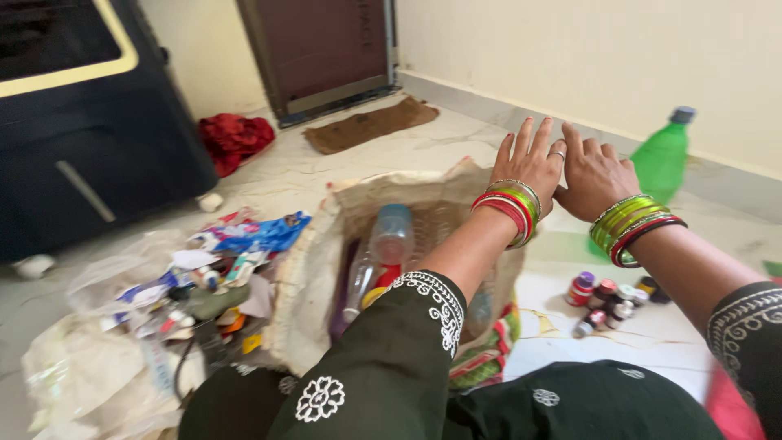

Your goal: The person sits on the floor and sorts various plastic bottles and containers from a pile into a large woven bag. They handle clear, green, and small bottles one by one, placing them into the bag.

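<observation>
Nearest: dark embroidered sleeves, person seated on floor. Open sack (318,269) just ahead, already holding clear plastic bottles (389,240), far from full by look. Heap of wrappers and scraps (187,285) at its left; small bottles (607,303) on floor at right, outside sack. Left hand (533,163) fingers spread flat, holding nothing, past sack's far edge; right hand (595,175) just beside it, loosely open, empty. Green bottle (664,159) beyond, by wall, not yet grasped
</observation>
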